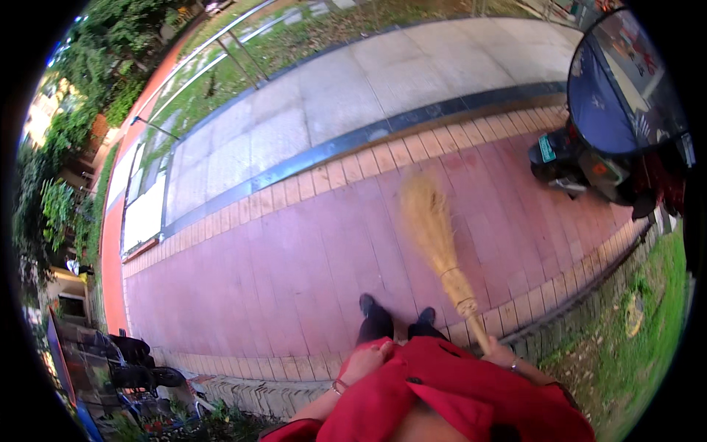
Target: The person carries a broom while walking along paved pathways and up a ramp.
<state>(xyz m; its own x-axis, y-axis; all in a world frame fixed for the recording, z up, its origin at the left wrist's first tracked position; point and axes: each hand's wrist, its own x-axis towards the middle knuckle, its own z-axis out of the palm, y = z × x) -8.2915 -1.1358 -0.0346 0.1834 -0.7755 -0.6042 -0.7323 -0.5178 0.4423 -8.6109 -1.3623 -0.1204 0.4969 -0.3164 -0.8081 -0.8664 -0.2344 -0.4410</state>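
A straw broom [431, 221] slants away from me over the reddish paving, its bristles spread at the far end. My right hand [502, 355] is closed round the light wooden handle [479, 331]; the wrist wears a band. Whether the bristle tips touch the ground I cannot tell. Against the front of my red garment [442, 376] lies my left hand [370, 359], its fingers curled in; anything inside them is hidden. A bracelet circles that wrist. My dark shoes [368, 303] stand on the paving just beyond the garment.
A motor scooter with a dark rain cover [600, 110] stands at the right. Beyond the walkway, a raised grey slab [331, 96] has a dark stone edge, with a metal railing [228, 51] behind it. Bicycles [140, 368] are at the lower left; grass [641, 353] borders the right.
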